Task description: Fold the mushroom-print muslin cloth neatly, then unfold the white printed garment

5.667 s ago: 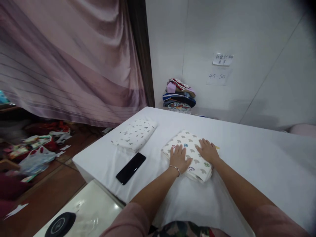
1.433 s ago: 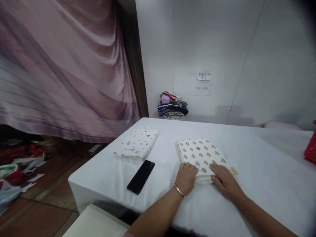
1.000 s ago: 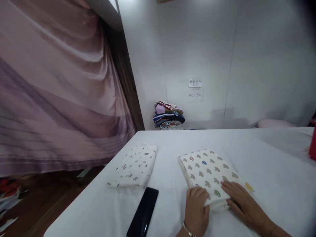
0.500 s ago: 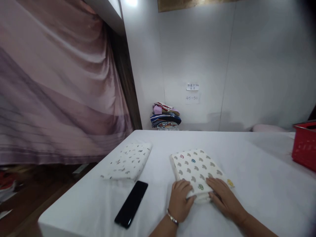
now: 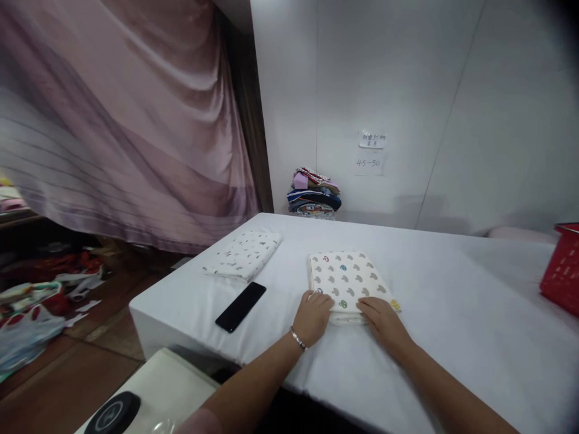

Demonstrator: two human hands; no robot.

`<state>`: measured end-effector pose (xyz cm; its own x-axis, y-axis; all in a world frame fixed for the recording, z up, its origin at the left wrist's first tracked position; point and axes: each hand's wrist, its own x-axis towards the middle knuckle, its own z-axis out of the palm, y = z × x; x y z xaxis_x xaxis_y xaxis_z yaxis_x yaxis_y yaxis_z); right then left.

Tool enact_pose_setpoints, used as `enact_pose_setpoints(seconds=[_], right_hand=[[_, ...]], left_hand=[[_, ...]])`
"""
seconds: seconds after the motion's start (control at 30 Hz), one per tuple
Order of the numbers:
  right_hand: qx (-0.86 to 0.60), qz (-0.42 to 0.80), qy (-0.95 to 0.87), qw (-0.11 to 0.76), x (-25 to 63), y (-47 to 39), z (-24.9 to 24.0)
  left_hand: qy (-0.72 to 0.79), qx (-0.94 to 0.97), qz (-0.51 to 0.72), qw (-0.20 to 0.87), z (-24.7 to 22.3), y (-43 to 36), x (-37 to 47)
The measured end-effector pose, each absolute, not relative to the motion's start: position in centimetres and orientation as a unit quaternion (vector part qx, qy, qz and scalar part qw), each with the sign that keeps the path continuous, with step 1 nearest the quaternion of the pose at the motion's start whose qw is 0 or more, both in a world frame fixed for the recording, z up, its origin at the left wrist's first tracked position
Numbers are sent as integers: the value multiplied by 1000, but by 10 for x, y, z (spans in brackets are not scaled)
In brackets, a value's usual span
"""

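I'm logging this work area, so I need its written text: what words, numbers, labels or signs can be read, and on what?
"45-50": lower paper on the wall.
Upper paper: handwritten characters, too small to read surely.
Black disc, bottom left: circled mark, too blurred.
Plastic bag, far left: red marks, unreadable.
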<state>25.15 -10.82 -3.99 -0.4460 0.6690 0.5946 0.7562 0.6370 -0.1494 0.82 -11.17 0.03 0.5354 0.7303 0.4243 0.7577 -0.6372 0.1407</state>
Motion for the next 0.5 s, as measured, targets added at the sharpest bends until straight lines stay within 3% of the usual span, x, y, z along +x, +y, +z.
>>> enact_pose_setpoints(seconds=[0.2,0.5], right_hand=[[-468,-88,-832,284,277,-106,-37],[-482,-106,-811,313,316,-103,-62]], left_hand=[[-455,-877,-150,31,8,-102,22],[-450,-867,-211,24,-10,-102,8]])
